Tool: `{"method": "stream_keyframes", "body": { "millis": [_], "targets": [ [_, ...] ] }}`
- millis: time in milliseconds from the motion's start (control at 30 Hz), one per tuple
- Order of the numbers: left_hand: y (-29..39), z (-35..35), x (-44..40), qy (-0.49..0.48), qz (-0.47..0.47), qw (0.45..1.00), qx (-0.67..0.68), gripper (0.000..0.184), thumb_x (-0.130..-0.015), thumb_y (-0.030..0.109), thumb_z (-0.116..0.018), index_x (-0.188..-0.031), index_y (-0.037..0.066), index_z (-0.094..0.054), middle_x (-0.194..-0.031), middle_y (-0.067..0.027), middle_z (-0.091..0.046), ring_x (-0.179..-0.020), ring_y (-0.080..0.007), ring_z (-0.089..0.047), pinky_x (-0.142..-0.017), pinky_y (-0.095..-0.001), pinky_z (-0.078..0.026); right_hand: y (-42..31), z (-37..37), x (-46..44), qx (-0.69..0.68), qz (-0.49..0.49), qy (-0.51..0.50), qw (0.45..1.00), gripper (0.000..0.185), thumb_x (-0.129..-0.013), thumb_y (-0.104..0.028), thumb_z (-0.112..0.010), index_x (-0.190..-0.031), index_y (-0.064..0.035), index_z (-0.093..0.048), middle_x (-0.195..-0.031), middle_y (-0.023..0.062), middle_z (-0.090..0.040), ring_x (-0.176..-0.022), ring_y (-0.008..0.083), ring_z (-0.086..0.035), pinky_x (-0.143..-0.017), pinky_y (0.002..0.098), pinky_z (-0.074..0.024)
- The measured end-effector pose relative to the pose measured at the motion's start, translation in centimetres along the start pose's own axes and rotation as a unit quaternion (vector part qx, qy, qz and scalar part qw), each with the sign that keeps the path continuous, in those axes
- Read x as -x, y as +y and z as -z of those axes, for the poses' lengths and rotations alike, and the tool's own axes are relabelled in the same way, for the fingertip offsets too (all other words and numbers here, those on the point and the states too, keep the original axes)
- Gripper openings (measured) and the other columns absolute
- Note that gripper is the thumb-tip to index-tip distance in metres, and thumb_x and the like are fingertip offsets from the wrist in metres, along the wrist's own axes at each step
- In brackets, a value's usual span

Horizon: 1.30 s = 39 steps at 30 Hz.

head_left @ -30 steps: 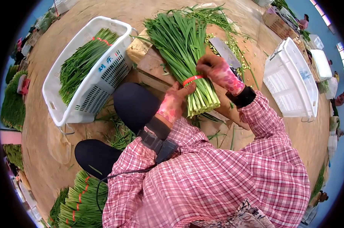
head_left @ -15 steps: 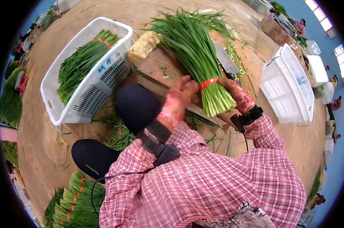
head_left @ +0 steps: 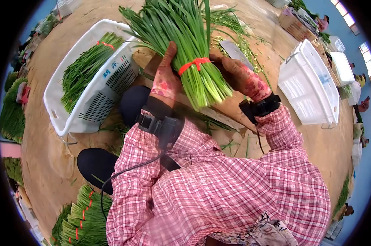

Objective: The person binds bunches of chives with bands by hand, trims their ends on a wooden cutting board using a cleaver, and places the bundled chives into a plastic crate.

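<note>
A bunch of garlic chives [head_left: 189,45], bound with a red tie [head_left: 193,64], is held up between my two hands, its pale cut ends toward me. My left hand [head_left: 167,81] grips it from the left, thumb along the leaves and the other fingers hidden beneath. On the opposite side, my right hand [head_left: 243,78] has its curled fingers against the bunch near the tie. Below lies a wooden block [head_left: 230,110]. A knife with a broad metal blade [head_left: 236,53] rests past my right hand among cut scraps.
To the left stands a white basket [head_left: 81,117] with a tied bunch inside; stacked white baskets [head_left: 306,88] stand right. Several tied bunches [head_left: 87,217] lie at lower left. Loose stalks [head_left: 228,22] are strewn beyond the block. People sit far off along the right wall.
The bunch has shifted left and away from me. My left hand, blurred beside the bunch before, now grips its left side. My right hand has moved slightly left and away from me.
</note>
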<state>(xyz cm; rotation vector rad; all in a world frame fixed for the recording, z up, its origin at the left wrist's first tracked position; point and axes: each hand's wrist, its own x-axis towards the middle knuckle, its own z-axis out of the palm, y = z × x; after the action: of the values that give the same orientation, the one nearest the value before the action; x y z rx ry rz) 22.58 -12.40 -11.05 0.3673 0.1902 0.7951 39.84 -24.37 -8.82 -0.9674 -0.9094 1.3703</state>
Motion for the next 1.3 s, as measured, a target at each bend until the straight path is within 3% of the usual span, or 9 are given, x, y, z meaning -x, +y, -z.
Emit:
{"method": "stream_keyframes", "body": {
  "millis": [100, 233, 267, 400, 500, 667, 867, 1133, 1300],
  "targets": [
    [3.9, -0.1, -1.3, 0.043, -0.077, 0.996, 0.001, 0.051, -0.089, 0.038, -0.072, -0.123, 0.002, -0.061, -0.122, -0.014, -0.066, -0.108, -0.0301, -0.064, -0.098, -0.0452, -0.052, -2.9, -0.5, -0.7, 0.242, 0.0, -0.021, 0.97, 0.049, -0.101, -0.033, -0.055, -0.134, 0.0028, -0.054, -0.12, 0.011, -0.065, -0.101, 0.0189, -0.066, -0.087, 0.0312, -0.0539],
    [10.9, -0.6, -0.9, -0.012, -0.072, 0.997, 0.008, 0.071, -0.089, 0.057, -0.063, -0.132, 0.001, -0.056, -0.128, -0.0162, -0.062, -0.119, -0.0351, -0.057, -0.107, -0.0494, -0.042, -4.7, -2.3, -2.1, 0.242, 0.053, -0.022, 0.969, 0.039, -0.103, -0.027, -0.052, -0.126, 0.0029, -0.059, -0.112, 0.0115, -0.069, -0.095, 0.0205, -0.068, -0.083, 0.0315, -0.0548],
    [11.6, -1.1, -0.6, -0.01, -0.15, 0.987, -0.047, 0.079, -0.088, 0.064, -0.057, -0.133, 0.0, -0.054, -0.133, -0.0175, -0.058, -0.123, -0.0357, -0.054, -0.11, -0.0499, -0.038, -4.9, -3.1, -2.7, 0.235, 0.073, -0.013, 0.969, 0.034, -0.102, -0.024, -0.052, -0.122, 0.0028, -0.061, -0.11, 0.011, -0.069, -0.092, 0.0198, -0.068, -0.082, 0.0314, -0.0548],
    [15.9, 0.4, 2.7, -0.008, -0.231, 0.973, 0.007, 0.074, -0.085, 0.063, -0.063, -0.136, 0.01, -0.054, -0.14, -0.0107, -0.054, -0.128, -0.0343, -0.048, -0.112, -0.0525, -0.034, -4.1, -8.5, -5.7, 0.161, 0.188, -0.017, 0.969, 0.024, -0.098, -0.012, -0.059, -0.116, 0.0035, -0.062, -0.104, 0.0106, -0.07, -0.084, 0.0156, -0.066, -0.075, 0.0281, -0.0524],
    [17.0, -0.7, 5.9, 0.068, -0.331, 0.939, 0.058, 0.078, -0.087, 0.067, -0.056, -0.142, 0.012, -0.048, -0.145, -0.0136, -0.048, -0.132, -0.0363, -0.044, -0.113, -0.0574, -0.031, -3.5, -12.9, -6.4, 0.123, 0.245, -0.033, 0.961, 0.021, -0.095, -0.005, -0.061, -0.115, 0.0035, -0.062, -0.1, 0.0094, -0.07, -0.082, 0.0139, -0.065, -0.074, 0.0262, -0.053],
    [18.4, 0.4, 10.3, 0.062, -0.408, 0.908, 0.079, 0.081, -0.075, 0.054, -0.078, -0.138, 0.012, -0.05, -0.141, -0.0113, -0.051, -0.129, -0.0378, -0.045, -0.109, -0.0624, -0.036, -2.3, -18.1, -7.3, 0.062, 0.276, -0.053, 0.958, 0.024, -0.094, -0.002, -0.063, -0.118, 0.0034, -0.06, -0.104, 0.0081, -0.068, -0.089, 0.0125, -0.064, -0.08, 0.025, -0.0531],
    [18.1, 1.6, 13.4, 0.046, -0.492, 0.867, 0.063, 0.064, -0.084, 0.039, -0.076, -0.134, 0.007, -0.051, -0.133, -0.0091, -0.056, -0.124, -0.03, -0.051, -0.108, -0.0534, -0.042, -0.9, -20.2, -9.8, 0.135, 0.334, -0.051, 0.931, 0.031, -0.088, -0.001, -0.07, -0.118, -0.0028, -0.063, -0.104, 0.0066, -0.066, -0.091, 0.0128, -0.063, -0.079, 0.0257, -0.0525],
    [17.1, 3.9, 15.2, 0.088, -0.532, 0.841, 0.043, 0.062, -0.088, 0.037, -0.073, -0.135, 0.005, -0.049, -0.134, -0.0094, -0.055, -0.122, -0.0265, -0.052, -0.11, -0.0461, -0.042, -0.5, -22.3, -13.0, 0.459, 0.567, -0.1, 0.677, 0.016, -0.078, -0.005, -0.074, -0.093, -0.0103, -0.07, -0.087, 0.0082, -0.066, -0.077, 0.0315, -0.064, -0.065, 0.0403, -0.0501],
    [17.0, 4.8, 16.1, 0.096, -0.547, 0.831, 0.03, 0.062, -0.087, 0.037, -0.074, -0.134, 0.004, -0.05, -0.133, -0.0095, -0.056, -0.12, -0.0269, -0.054, -0.109, -0.0458, -0.043, 0.3, -23.8, -13.1, 0.332, 0.517, -0.111, 0.781, 0.012, -0.081, 0.0, -0.071, -0.089, -0.0064, -0.066, -0.084, 0.0101, -0.064, -0.076, 0.0264, -0.064, -0.066, 0.0346, -0.0507]
  ]
}}
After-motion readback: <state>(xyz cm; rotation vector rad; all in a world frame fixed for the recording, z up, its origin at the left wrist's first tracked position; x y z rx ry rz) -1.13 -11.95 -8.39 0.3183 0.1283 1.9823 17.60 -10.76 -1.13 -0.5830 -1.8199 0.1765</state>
